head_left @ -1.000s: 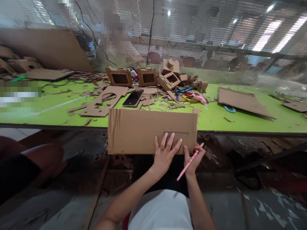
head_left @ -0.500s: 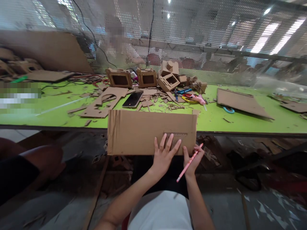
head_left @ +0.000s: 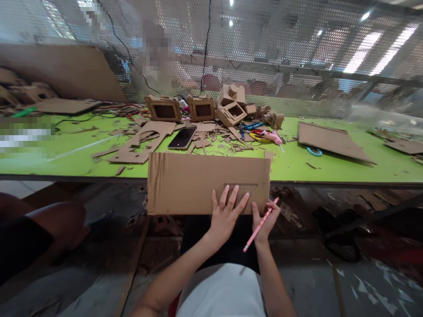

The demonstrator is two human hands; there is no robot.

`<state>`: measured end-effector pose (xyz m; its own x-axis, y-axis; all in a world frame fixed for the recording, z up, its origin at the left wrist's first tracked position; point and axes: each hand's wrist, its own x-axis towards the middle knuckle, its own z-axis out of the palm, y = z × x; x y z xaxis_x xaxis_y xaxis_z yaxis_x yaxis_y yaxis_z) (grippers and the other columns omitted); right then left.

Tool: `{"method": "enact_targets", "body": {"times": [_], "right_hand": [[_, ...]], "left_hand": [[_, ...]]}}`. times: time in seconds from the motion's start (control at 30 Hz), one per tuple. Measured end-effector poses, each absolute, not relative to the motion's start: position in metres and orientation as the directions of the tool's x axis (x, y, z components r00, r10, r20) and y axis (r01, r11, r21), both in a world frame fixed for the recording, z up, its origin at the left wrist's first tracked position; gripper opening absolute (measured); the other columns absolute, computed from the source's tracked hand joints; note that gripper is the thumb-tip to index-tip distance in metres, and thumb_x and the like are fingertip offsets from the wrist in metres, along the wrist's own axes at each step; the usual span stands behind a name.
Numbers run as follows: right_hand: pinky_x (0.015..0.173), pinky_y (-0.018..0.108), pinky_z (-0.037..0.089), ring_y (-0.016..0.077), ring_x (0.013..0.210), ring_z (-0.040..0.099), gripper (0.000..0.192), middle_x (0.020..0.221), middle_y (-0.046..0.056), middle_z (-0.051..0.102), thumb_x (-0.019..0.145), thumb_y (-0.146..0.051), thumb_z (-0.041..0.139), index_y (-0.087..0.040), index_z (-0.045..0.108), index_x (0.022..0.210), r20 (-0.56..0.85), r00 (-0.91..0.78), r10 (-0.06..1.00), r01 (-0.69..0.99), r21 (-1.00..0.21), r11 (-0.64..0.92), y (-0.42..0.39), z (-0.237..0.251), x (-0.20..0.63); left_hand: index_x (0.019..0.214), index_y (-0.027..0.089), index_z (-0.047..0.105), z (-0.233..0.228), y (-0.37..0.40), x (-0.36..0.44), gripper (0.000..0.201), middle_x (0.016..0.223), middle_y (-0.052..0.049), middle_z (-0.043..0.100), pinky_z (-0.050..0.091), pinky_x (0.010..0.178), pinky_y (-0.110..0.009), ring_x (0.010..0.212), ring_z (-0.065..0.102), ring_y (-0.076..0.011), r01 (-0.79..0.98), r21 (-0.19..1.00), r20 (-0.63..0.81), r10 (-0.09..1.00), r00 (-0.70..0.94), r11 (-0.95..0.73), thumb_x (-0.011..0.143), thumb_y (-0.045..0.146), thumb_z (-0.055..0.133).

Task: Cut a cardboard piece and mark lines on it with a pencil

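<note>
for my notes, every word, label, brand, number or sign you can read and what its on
Nothing can be read.
Ruler-like strip on the cardboard panel, by the left hand: fine marks, too small to read.
Pink pencil in the right hand: patterned, no legible lettering.
Phone on the green table: dark screen, no readable text.

Premises: a craft workshop. Cardboard offcuts (head_left: pixel 206 127) and a pink glue gun (head_left: pixel 273 137) litter the green worktop (head_left: pixel 330 171); scraps (head_left: pixel 370 200) lie on the floor (head_left: pixel 310 277). Beyond the perforated screen (head_left: pixel 264 48) there appears to be a hall, though blurred.
</note>
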<state>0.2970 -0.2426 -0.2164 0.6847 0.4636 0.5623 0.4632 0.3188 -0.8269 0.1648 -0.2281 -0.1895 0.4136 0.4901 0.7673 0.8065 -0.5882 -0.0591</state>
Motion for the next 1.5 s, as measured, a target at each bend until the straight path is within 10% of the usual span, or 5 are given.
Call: {"method": "enact_targets", "body": {"times": [1.5], "right_hand": [[0.081, 0.036, 0.046, 0.0180, 0.088, 0.056, 0.027, 0.095, 0.005, 0.053, 0.088, -0.046, 0.053, -0.021, 0.045, 0.095, 0.562, 0.712, 0.421, 0.444, -0.824, 0.351, -0.243, -0.214, 0.306]], "left_hand": [[0.137, 0.028, 0.051, -0.192, -0.227, 0.165, 0.061, 0.154, -0.009, 0.035, 0.003, 0.116, -0.061, 0.148, 0.005, -0.0282, 0.795, -0.072, 0.774, 0.469, 0.425, -0.603, 0.080, 0.007, 0.058]]}}
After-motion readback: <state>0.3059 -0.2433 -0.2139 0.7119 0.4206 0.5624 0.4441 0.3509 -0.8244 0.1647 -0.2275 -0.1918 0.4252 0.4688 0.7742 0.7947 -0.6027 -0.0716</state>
